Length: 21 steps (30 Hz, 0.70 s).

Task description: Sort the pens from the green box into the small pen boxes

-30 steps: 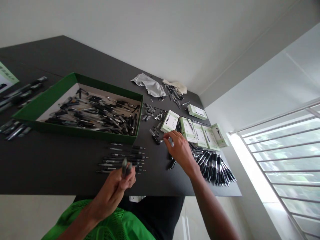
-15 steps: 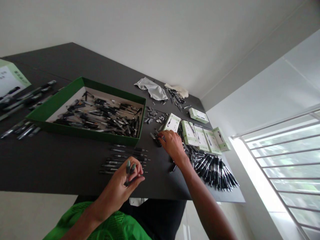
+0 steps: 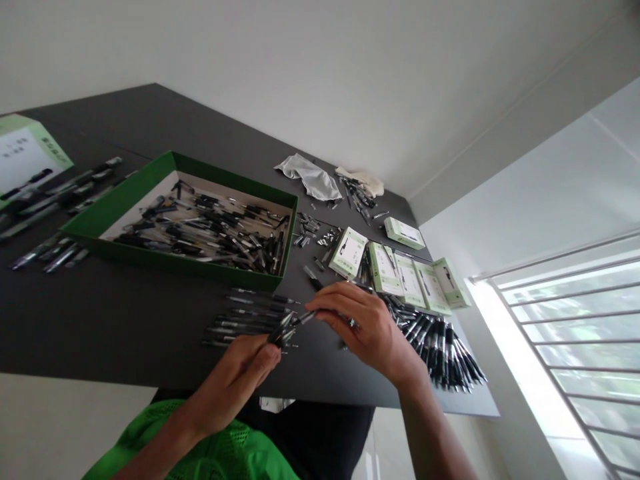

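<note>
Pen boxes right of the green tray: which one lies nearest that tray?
The leftmost pen box there, beside the small loose parts; the others lie farther right.

The desk (image 3: 125,313) bears an open green box (image 3: 170,265), pen cartons (image 3: 410,280) near its right edge, fanned pens (image 3: 443,350) by its front-right corner.

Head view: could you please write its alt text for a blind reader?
The left hand holds pens and the right hand a slim piece close to them, above a dark table. Nearby lie a green box of loose pens, pale cartons and fanned pens.
</note>
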### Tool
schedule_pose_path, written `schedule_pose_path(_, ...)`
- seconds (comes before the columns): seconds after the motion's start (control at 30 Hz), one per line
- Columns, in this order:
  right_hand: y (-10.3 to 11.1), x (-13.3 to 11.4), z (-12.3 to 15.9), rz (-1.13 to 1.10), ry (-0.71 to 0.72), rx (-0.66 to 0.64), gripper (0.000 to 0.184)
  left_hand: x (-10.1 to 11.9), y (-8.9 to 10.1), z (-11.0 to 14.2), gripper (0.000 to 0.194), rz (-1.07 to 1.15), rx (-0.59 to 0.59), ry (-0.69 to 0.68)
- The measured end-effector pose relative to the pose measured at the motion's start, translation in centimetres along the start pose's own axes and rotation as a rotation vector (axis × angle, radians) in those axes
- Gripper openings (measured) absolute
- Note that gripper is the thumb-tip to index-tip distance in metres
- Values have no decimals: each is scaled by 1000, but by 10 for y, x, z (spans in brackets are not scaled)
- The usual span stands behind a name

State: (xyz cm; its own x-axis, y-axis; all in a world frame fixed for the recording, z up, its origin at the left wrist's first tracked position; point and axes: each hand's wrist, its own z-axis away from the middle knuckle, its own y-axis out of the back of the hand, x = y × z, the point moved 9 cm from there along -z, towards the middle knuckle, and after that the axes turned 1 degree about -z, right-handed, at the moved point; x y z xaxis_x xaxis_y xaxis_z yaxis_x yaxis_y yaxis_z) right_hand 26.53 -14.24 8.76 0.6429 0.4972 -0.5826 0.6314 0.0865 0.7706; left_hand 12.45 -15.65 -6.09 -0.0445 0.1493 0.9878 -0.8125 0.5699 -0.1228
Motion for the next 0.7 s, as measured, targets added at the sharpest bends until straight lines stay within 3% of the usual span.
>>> schedule_pose_path(0.3, 10, -20, 2, 112, 72, 4, 18, 12, 0, -2, 47, -132, -24, -60)
schedule_pose_path(0.53, 0, -22, 2, 106, 108, -45, 17, 25, 0, -3, 45, -207, 13, -121)
schedule_pose_path(0.7, -4, -20, 2, -1, 100, 14, 15, 29, 1, -4, 40, -248, 28, -132)
